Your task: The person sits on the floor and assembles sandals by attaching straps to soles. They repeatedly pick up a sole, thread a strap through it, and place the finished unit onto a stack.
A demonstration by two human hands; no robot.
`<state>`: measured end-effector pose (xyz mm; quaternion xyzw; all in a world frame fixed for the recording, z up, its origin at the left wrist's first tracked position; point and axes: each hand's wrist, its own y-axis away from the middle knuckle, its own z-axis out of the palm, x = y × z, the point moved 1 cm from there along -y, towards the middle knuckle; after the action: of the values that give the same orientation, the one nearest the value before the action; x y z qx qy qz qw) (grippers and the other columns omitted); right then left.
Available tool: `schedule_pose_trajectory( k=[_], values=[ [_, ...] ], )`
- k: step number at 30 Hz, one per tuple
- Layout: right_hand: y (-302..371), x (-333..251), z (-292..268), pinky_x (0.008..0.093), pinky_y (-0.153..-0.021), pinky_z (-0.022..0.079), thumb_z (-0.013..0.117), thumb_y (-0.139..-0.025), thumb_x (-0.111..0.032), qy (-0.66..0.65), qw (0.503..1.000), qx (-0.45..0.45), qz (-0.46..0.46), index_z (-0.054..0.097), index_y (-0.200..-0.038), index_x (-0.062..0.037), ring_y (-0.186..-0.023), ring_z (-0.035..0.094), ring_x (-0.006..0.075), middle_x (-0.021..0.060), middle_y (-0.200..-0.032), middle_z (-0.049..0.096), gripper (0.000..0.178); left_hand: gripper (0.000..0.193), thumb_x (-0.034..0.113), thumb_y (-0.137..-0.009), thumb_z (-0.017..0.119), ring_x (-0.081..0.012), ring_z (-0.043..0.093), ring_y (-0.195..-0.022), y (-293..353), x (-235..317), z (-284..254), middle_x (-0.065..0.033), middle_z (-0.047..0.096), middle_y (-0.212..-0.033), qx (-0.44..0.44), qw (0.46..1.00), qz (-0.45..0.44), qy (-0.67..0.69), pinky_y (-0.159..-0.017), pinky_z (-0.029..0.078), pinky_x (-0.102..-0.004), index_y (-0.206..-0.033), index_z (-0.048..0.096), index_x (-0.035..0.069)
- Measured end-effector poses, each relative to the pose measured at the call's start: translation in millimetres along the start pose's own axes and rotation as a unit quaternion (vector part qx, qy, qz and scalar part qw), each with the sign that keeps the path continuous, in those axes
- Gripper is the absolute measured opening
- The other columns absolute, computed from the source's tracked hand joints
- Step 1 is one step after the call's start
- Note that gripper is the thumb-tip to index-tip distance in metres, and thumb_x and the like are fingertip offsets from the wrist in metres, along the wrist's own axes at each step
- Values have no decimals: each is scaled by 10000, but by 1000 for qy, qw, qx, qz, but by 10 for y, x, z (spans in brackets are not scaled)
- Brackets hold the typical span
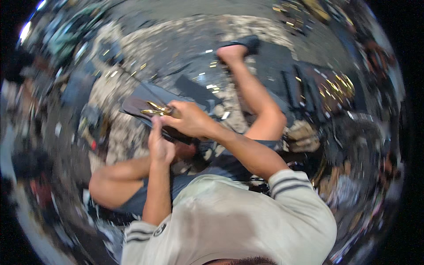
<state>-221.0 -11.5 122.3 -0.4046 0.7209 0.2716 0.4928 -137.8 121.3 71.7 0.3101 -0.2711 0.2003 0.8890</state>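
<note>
A sandal (134, 105) with a dark brown sole and gold straps is held over my lap, its toe end pointing left. My left hand (161, 143) grips it from below at the near edge, thumb raised against its side. My right hand (192, 120) is closed over the sandal beside the gold straps. In its fingers is what looks like an awl (176, 113) with a brown handle. A long thin dark line slants up and left from there; whether shaft or thread is blurred. A flat grey sheet (183, 98) lies behind the sandal.
I sit on a pale, patchy ground cloth (126, 132) with dark flat pieces (194, 87) on it. At the left lies a tool with a red tip (93, 145). Gold shiny items (338, 90) lie at the right, near a tan bundle (302, 136). Blurred clutter rings the edges.
</note>
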Motion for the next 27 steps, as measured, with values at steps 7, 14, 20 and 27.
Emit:
schedule_pose_trajectory(
  k=[7, 14, 20, 27],
  values=[
    [332, -584, -224, 340, -627, 508, 624, -952, -153, -122, 990, 33, 56, 551, -1214, -5, -695, 634, 179, 123, -904, 688, 310, 379, 281, -950, 670, -212, 638, -1010, 524, 765, -254, -72, 639, -1112, 129, 973, 193, 7, -871, 554, -414, -1220, 569, 34],
    [1050, -50, 258, 421, -708, 538, 695, -806, -29, 98, 989, -30, -102, 581, -1167, -59, -845, 685, 366, 182, -967, 674, 379, 458, 423, -934, 659, -244, 644, -1058, 962, 1071, -165, -71, 643, -1166, 164, 958, 221, 80, -909, 554, -452, -1250, 575, 102],
    [855, -70, 364, 412, -708, 527, 656, -782, 34, 121, 979, -47, -159, 590, -1139, -52, -846, 660, 381, 180, -972, 653, 373, 430, 385, -978, 606, -232, 620, -1104, 1180, 835, -295, -64, 606, -1218, 148, 964, 191, 109, -933, 545, -441, -1309, 529, 122],
    [501, -259, 617, 481, -697, 513, 693, -742, -61, 182, 958, -175, -134, 609, -1059, -57, -843, 622, 431, 208, -941, 630, 328, 314, 305, -1007, 563, -256, 687, -967, 1336, 630, -524, -102, 667, -1111, 104, 975, 185, 65, -845, 597, -429, -1231, 582, 85]
  ],
)
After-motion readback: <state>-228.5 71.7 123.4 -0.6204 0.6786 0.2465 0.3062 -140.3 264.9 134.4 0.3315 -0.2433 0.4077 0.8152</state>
